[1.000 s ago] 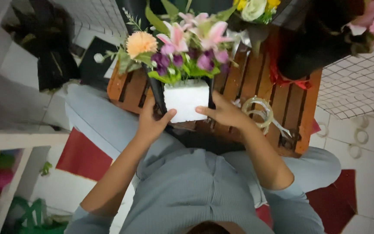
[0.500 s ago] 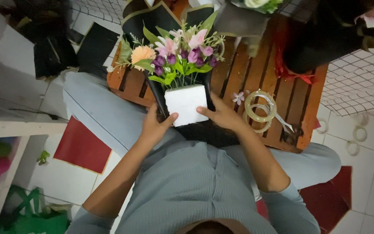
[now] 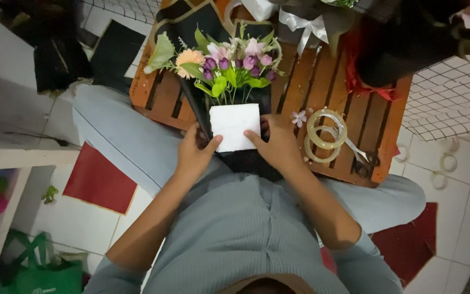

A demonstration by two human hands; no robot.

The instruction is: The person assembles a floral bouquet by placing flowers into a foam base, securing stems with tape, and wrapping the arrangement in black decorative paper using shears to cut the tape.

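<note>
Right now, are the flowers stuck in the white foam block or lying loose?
Stuck in: stems of the flowers rise from the white foam block.

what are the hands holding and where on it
Both hold the white foam block carrying the flowers: left hand on its left edge, right hand on its right edge.

Slatted wooden desk (image 3: 322,98) carries a flower arrangement (image 3: 224,68) in a white block (image 3: 235,126) at near centre, clear tape rolls (image 3: 326,136) to its right, and white ribbon (image 3: 303,24) at the far edge.
</note>
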